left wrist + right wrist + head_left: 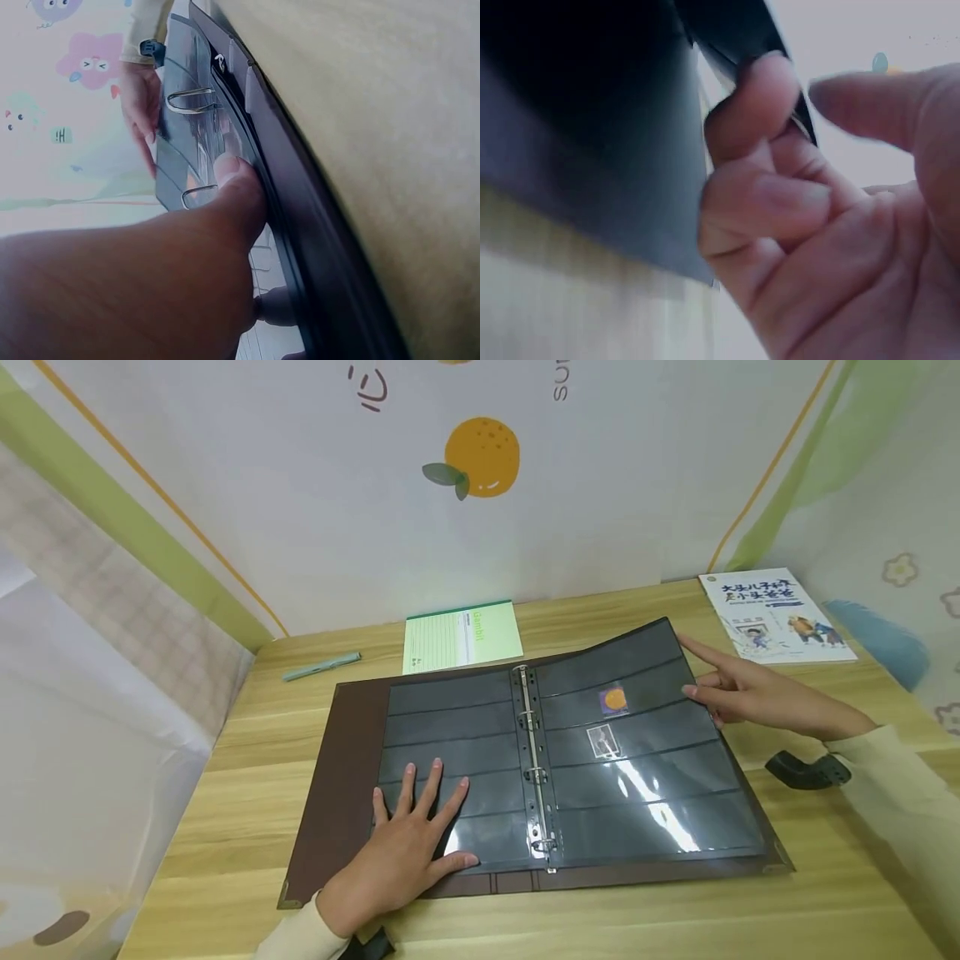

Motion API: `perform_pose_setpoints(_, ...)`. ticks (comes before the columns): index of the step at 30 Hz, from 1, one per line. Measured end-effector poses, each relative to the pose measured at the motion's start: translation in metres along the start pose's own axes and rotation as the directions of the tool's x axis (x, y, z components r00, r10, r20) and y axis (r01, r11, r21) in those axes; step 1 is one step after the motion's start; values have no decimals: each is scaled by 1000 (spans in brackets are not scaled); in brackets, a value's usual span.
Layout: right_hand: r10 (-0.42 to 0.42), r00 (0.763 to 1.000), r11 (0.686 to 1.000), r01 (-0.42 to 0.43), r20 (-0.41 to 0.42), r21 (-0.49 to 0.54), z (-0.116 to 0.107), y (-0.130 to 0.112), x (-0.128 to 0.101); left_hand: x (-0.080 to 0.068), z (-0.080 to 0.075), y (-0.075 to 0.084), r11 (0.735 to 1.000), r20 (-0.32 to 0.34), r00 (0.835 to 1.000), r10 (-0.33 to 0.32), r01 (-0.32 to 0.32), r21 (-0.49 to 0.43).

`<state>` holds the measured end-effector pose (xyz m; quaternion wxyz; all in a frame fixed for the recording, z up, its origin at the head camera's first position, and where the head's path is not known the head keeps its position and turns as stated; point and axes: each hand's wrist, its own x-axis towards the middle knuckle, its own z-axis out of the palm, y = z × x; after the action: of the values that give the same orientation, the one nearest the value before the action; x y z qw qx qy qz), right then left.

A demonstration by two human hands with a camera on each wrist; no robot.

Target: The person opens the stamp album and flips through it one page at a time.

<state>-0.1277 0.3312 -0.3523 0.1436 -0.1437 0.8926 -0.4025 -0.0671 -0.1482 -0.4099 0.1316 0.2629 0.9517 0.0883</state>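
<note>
Brown binder (330,793) holds 2 stamps (614,700); left hand (408,839) presses flat, right hand (738,693) seemingly pinches 1 page (645,752).

Green notepad (461,637), pen (321,667), booklet (776,615) on table (825,877).

Two bare hands, the left hand (401,852) and the right hand (738,693), emerge from long cream-coloured sleeves (892,777). A black strap-mounted device (806,770) sits at each wrist, beneath the cuff.
</note>
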Motion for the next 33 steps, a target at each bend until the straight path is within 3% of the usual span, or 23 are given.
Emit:
perform_pose_setpoints(11, 63, 996, 985, -53, -60, 166, -5, -34, 14, 1, 3, -2, 1000, -11, 1000, 10, -10, 1)
perform_pose_setpoints(15, -6, 1000, 927, 10, -13, 374, -8, -50, 24, 0, 2, -3, 1000, -7, 1000, 4, -4, -15)
perform_pose_setpoints(18, -52, 999, 884, 49, -5, 465, -8, -66, 32, 0, 2, -3, 1000, -7, 1000, 6, -7, -15)
perform_pose_setpoints(24, -34, 998, 851, 60, -60, 522, 2, -97, 44, 0, 2, -3, 1000, -5, 1000, 14, -14, -5)
perform_pose_setpoints(29, 34, 994, 854, 24, -102, 520, 13, -121, 55, 0, 2, -3, 1000, -11, 1000, 21, -21, 8)
perform_pose_setpoints(33, -9, 996, 832, 59, -92, 552, 19, -136, 67, 0, 1, -4, 1000, -7, 1000, 17, -17, 14)
